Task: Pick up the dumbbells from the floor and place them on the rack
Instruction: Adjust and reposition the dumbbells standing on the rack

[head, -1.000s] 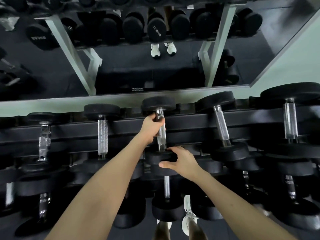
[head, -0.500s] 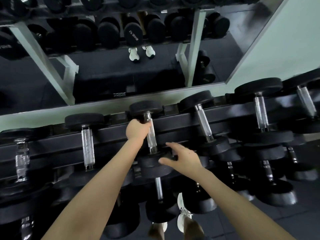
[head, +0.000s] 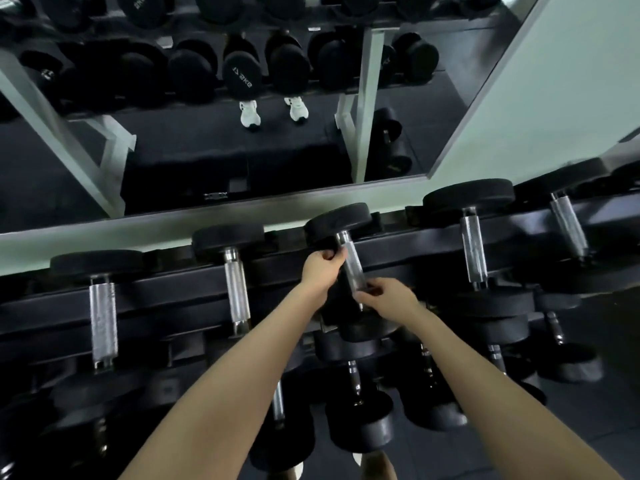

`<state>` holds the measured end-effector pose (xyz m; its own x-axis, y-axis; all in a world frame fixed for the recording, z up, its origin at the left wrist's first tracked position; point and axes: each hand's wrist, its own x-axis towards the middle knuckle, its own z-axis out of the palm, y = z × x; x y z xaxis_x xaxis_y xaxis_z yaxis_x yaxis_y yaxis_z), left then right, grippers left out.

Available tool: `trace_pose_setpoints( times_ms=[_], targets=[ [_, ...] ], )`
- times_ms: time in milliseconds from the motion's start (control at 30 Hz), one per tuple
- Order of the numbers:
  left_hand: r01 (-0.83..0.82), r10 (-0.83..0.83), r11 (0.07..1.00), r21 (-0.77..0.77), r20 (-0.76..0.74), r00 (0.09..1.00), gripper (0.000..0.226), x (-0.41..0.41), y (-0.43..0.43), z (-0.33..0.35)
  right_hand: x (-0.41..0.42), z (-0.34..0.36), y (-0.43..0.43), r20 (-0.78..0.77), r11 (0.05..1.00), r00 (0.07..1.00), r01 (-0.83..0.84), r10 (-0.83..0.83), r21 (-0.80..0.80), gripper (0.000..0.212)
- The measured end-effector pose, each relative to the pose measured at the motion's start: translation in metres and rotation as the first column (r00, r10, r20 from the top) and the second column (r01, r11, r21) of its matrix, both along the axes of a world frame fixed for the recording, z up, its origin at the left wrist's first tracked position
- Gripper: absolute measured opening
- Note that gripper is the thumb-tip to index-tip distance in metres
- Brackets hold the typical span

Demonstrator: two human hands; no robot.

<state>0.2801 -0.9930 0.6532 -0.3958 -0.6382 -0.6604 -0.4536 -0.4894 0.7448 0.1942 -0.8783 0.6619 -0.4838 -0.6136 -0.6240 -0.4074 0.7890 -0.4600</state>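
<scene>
While both the left hand (head: 323, 269) and right hand (head: 389, 296) curl round the handle of the dumbbell (head: 353, 268) lying across the rack (head: 166, 289) top tier, placing seems nearly done; next, settle it and release.

Single head-worn view, tilted forward and down.
It hangs close over the rack (head: 166, 285), which crosses mid-frame; the mirror (head: 214, 157) behind fills the top, the wide lens seemingly bending the edges.
</scene>
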Motion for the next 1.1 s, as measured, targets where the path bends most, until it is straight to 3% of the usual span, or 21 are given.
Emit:
trace_pose_setpoints(
  times_ms=[133, 267, 333, 567, 933, 1100],
  targets=[
    [-0.203, 0.207, 0.975, 0.091, -0.028, 0.978, 0.035, -0.027, 0.004, -0.002, -0.002, -0.010, 0.002, 0.127, 0.995, 0.988, 0.093, -0.089, -0.030, 0.045],
    [-0.289, 0.289, 0.956, 0.054, 0.001, 0.957, 0.017, -0.036, 0.009, -0.008, -0.004, -0.019, 0.003, 0.146, 0.990, 0.982, 0.130, -0.121, -0.053, 0.035],
    [-0.290, 0.291, 0.956, 0.041, -0.020, 0.956, 0.007, -0.035, 0.009, -0.007, -0.002, -0.018, 0.003, 0.154, 0.985, 0.978, 0.155, -0.142, -0.072, 0.033],
    [-0.208, 0.208, 0.978, -0.015, -0.006, 0.978, 0.009, -0.046, 0.019, 0.000, 0.000, -0.023, 0.014, 0.267, 0.951, 0.921, 0.306, -0.284, -0.048, 0.032],
    [-0.188, 0.188, 0.982, 0.004, -0.015, 0.982, 0.015, -0.042, 0.014, 0.001, 0.000, -0.024, 0.010, 0.258, 0.952, 0.930, 0.292, -0.260, -0.091, 0.022],
    [-0.171, 0.171, 0.985, -0.010, -0.010, 0.985, 0.006, -0.040, 0.018, 0.007, 0.002, -0.018, 0.011, 0.234, 0.958, 0.942, 0.269, -0.242, -0.095, 0.026]
  ],
)
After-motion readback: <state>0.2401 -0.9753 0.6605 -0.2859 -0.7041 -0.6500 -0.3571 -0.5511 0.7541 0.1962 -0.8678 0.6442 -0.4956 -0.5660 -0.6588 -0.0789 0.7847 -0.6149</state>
